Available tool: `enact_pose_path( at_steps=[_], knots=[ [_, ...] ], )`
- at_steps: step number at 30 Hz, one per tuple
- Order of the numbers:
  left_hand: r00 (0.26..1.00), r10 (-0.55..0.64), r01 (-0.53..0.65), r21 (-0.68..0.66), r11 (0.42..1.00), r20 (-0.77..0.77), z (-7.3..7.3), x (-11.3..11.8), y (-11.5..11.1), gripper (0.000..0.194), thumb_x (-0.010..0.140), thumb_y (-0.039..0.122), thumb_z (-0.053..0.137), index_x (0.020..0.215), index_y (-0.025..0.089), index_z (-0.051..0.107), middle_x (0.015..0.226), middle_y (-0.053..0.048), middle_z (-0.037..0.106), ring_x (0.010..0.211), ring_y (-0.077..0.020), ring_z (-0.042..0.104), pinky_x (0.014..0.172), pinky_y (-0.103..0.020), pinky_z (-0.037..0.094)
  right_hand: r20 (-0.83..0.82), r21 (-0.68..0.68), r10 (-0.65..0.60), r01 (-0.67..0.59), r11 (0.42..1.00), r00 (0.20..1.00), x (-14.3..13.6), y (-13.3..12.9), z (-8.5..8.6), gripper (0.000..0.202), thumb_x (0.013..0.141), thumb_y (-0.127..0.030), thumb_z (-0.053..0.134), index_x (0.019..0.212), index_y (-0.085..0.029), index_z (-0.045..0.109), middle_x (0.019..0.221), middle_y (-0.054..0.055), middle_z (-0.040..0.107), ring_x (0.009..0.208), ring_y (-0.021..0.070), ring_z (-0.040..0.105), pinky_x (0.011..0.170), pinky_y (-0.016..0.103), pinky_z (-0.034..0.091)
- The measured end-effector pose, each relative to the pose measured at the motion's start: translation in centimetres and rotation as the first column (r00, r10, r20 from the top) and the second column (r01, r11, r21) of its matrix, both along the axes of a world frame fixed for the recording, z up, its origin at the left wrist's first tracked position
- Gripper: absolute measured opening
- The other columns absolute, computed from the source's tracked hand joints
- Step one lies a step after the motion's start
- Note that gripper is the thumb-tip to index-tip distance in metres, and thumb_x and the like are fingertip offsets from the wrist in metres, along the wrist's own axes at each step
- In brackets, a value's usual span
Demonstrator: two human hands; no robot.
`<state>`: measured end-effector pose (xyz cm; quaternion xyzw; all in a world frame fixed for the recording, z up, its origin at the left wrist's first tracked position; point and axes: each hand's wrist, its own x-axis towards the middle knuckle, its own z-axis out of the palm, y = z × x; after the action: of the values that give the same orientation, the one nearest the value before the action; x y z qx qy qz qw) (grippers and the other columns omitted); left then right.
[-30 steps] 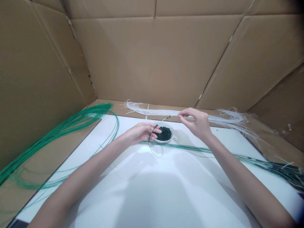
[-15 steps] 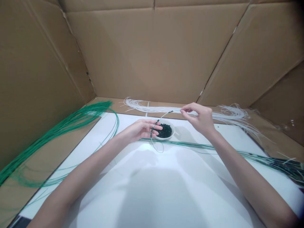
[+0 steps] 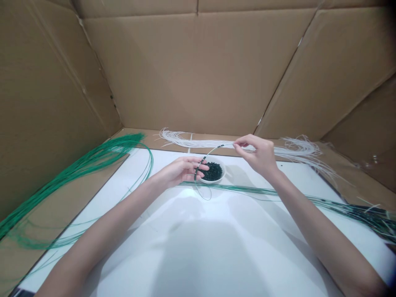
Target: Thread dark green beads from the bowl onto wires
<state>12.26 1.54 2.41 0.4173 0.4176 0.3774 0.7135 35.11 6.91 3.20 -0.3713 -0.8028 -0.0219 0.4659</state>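
My right hand (image 3: 256,154) is closed in a pinch of thumb and forefinger on the upper end of a thin pale-green wire strung with small dark beads (image 3: 203,160). From there the wire curves down to the left and crosses the fingers of my left hand (image 3: 184,170). Those fingers are stretched out and apart, with the wire lying against them; no firm grip on it shows. Below the hand the bare tail of the wire makes a loose loop. Just behind the left fingertips stands a small white bowl (image 3: 224,173) full of dark beads (image 3: 212,171), partly hidden by them.
A bundle of green wires (image 3: 62,181) curves along the left side. White wires (image 3: 210,143) lie along the back, passing behind my right hand. Beaded green strands (image 3: 349,210) stretch across the white tabletop (image 3: 198,247) to the right. Cardboard walls (image 3: 185,74) enclose the table.
The whole view has shifted slightly, so everything sits a little further left. Both hands keep nearly the same pose on the beaded wire.
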Motion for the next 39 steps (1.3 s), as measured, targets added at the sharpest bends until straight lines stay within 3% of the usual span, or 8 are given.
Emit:
enact_pose_path(
  at_steps=[26,30,32,35,39],
  knots=[
    [1.000,-0.015,0.015,0.003,1.000,-0.004,-0.3,-0.2,0.1,0.038,0.058,0.000,0.047,0.093,0.010,0.057,0.095,-0.010,0.061,0.064,-0.0098,0.057,0.066,-0.026,0.047,-0.010,-0.003,0.010,-0.010,1.000,1.000,-0.1,0.2,-0.1,0.009,0.072,-0.016,0.052,0.068,-0.018,0.060,0.068,0.001,0.064,0.061,0.0124,0.057,0.061,0.024,0.044],
    [0.995,0.045,-0.032,0.150,0.988,-0.084,-0.6,-0.3,0.2,0.036,0.063,0.010,0.051,0.099,0.013,0.056,0.100,-0.011,0.060,0.075,-0.0146,0.059,0.074,-0.031,0.046,0.028,-0.039,0.057,-0.056,0.998,0.998,-0.8,-0.4,-0.2,0.009,0.072,-0.015,0.052,0.069,-0.017,0.059,0.069,0.002,0.064,0.063,0.0127,0.057,0.062,0.024,0.044],
    [0.972,0.150,-0.089,0.310,0.947,-0.179,-0.7,-0.1,0.1,0.033,0.067,0.017,0.054,0.100,0.015,0.056,0.101,-0.009,0.060,0.085,-0.0164,0.058,0.080,-0.031,0.043,0.058,-0.057,0.111,-0.108,0.992,0.992,-1.6,-1.0,-0.5,0.010,0.073,-0.015,0.051,0.068,-0.017,0.058,0.069,0.002,0.063,0.063,0.0127,0.057,0.063,0.024,0.044],
    [0.930,0.233,-0.069,0.488,0.870,-0.284,-0.8,0.4,-0.3,0.033,0.070,0.026,0.059,0.102,0.016,0.058,0.103,-0.007,0.061,0.095,-0.0180,0.055,0.086,-0.029,0.040,0.111,-0.087,0.194,-0.185,0.979,0.975,-2.9,-2.3,-1.1,0.012,0.076,-0.016,0.048,0.069,-0.018,0.058,0.069,0.002,0.062,0.065,0.0130,0.055,0.064,0.025,0.043],
    [0.907,0.194,0.016,0.492,0.871,-0.373,-1.0,1.1,-0.8,0.027,0.071,0.034,0.058,0.086,0.012,0.065,0.084,-0.007,0.066,0.077,-0.0161,0.058,0.071,-0.025,0.045,0.171,-0.103,0.225,-0.209,0.972,0.959,-3.9,-3.2,-1.9,0.014,0.077,-0.018,0.046,0.072,-0.018,0.059,0.068,0.003,0.061,0.064,0.0132,0.053,0.062,0.025,0.042]
  ],
)
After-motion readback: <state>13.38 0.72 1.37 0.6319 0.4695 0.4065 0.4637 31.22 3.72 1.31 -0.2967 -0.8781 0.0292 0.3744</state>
